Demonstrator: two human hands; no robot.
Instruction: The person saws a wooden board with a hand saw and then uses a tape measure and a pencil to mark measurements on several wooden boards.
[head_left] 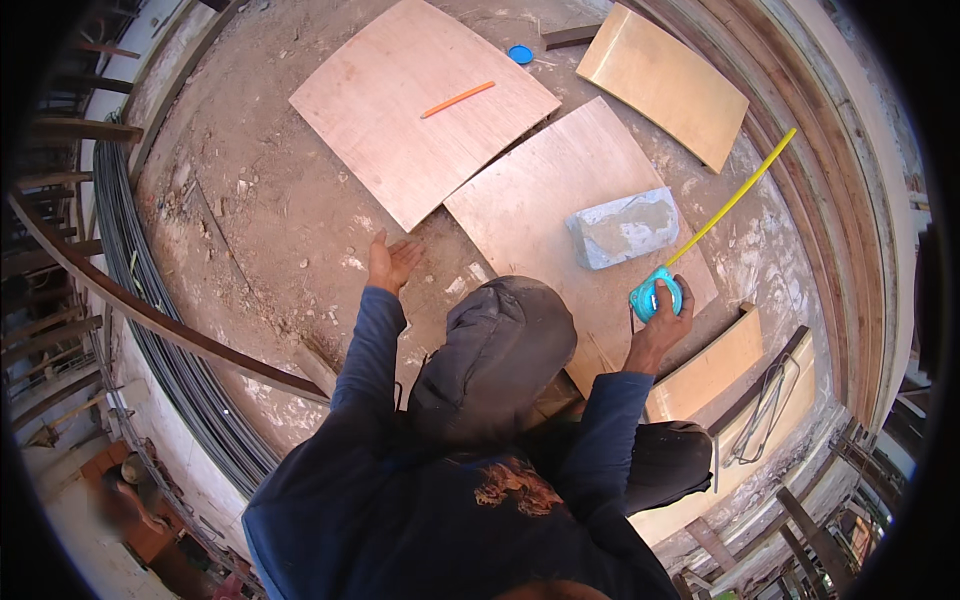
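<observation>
A: Report hand status.

B: The right hand (662, 322), right of centre in the frame, is closed around a turquoise tape measure case (654, 294). The yellow blade (735, 198) is drawn out and runs up toward the upper right of the frame, past the far edge of the plywood sheet (560, 200) at centre. The left hand (392, 262), left of centre, is open with the fingers spread; it holds nothing and hovers over the dusty floor (270, 210), near the lower corner of a second plywood sheet (410, 100).

A: What rests on the sheets?

B: A grey stone block (622, 227) sits on the centre sheet, just beside the tape case. An orange pencil (457, 99) lies on the second sheet, in the upper middle of the frame, well apart from both hands. A third, lighter board (665, 82) lies at upper right, and a small blue lid (520, 54) lies on the floor near the top edge.

A: State of progress?

B: My judgement: measuring is under way. The blade is extended, but I cannot tell whether its far end is hooked on anything. No pencil line is visible on the centre sheet, and the pencil lies untouched, so marking appears not yet done. All boards lie flat and whole; no cut shows.

A: Other items?

B: A bundle of dark steel rods (150, 320) curves along the left edge.
</observation>
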